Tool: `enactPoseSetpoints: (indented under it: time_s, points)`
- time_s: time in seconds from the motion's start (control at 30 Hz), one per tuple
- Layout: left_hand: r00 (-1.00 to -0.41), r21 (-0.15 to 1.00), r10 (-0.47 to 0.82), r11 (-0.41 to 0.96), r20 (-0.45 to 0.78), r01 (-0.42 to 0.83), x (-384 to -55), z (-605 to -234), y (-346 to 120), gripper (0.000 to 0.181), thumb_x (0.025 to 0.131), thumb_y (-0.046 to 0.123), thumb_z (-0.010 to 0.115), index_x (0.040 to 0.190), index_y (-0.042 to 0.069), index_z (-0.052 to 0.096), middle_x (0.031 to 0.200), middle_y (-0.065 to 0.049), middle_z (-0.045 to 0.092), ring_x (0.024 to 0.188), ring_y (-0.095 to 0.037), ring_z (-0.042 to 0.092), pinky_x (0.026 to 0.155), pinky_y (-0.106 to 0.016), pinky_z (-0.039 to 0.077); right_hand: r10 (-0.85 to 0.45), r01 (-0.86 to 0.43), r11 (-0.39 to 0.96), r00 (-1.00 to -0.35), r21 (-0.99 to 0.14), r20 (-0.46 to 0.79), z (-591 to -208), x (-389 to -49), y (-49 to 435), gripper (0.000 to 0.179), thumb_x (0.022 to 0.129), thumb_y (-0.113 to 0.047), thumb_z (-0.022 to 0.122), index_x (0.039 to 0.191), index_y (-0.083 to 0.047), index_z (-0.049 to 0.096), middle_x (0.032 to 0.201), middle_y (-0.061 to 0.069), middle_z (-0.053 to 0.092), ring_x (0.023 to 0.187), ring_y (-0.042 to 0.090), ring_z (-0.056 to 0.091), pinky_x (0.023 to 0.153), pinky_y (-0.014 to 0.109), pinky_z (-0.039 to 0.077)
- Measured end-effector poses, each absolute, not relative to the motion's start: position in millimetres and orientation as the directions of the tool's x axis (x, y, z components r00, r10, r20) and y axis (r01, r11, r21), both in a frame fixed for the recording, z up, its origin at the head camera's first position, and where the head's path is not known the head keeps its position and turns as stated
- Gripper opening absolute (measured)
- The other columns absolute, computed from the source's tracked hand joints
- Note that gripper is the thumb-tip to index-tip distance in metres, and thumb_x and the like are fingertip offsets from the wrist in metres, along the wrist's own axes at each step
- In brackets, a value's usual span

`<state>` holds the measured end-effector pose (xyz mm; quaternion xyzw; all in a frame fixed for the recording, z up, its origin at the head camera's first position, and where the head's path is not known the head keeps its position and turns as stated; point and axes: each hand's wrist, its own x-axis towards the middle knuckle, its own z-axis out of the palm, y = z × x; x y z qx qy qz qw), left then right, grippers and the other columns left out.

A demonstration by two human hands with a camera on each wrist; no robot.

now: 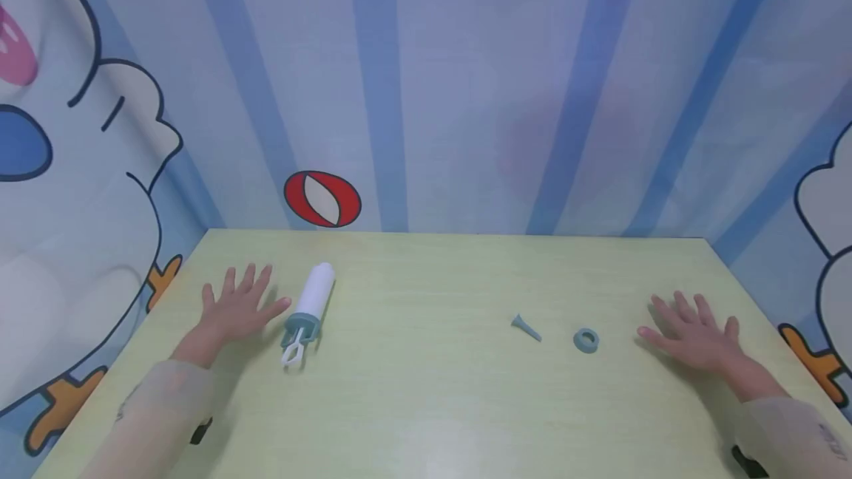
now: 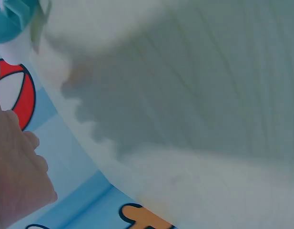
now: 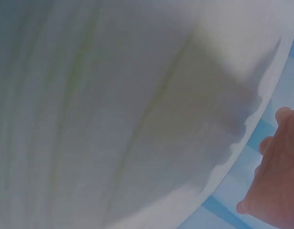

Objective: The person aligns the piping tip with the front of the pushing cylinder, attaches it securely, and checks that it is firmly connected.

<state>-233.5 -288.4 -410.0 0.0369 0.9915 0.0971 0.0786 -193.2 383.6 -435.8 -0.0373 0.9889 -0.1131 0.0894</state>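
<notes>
On the table, between 9 and 10 o'clock from its middle: syringe, lying down, white end toward 1 o'clock, handle end toward 7. Left hand at its 9 o'clock, grip wide, fingers splayed, thumb just beside it. Nozzle at the syringe's 3 o'clock, well apart, narrow tip toward 4. Ring near the nozzle's 3. Right hand at the ring's 3, also splayed wide. Ball print on the wall, syringe's 12.

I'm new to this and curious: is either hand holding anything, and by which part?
Nothing is held: the left hand and the right hand are both spread and empty.
</notes>
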Motion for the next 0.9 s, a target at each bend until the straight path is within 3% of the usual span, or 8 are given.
enactPoseSetpoints:
  time_s: [0.47,0.9]
  points:
    - [-0.975,0.159,0.214,0.966,-0.054,0.203,-238,-401,-223,0.085,0.080,0.064,0.039,0.143,0.013,0.012,0.147,-0.019,0.007,0.131,-0.045,-0.004,0.096,-0.065,-0.007,-0.189,-0.170,0.952,-0.981,-0.254,-0.052,-431,-194,353,0.080,0.084,-0.057,0.041,0.144,-0.018,0.006,0.145,0.026,0.002,0.130,0.046,-0.009,0.085,0.073,-0.005]
    - [-0.929,0.150,0.369,0.918,0.014,0.367,-235,-402,-163,0.076,0.082,0.062,0.038,0.142,0.020,0.018,0.148,-0.012,0.016,0.135,-0.037,0.001,0.100,-0.062,-0.003,-0.276,-0.275,0.926,-0.961,-0.259,0.030,-431,-197,327,0.088,0.076,-0.056,0.056,0.142,-0.012,0.017,0.144,0.026,0.012,0.130,0.046,0.009,0.088,0.071,0.009]
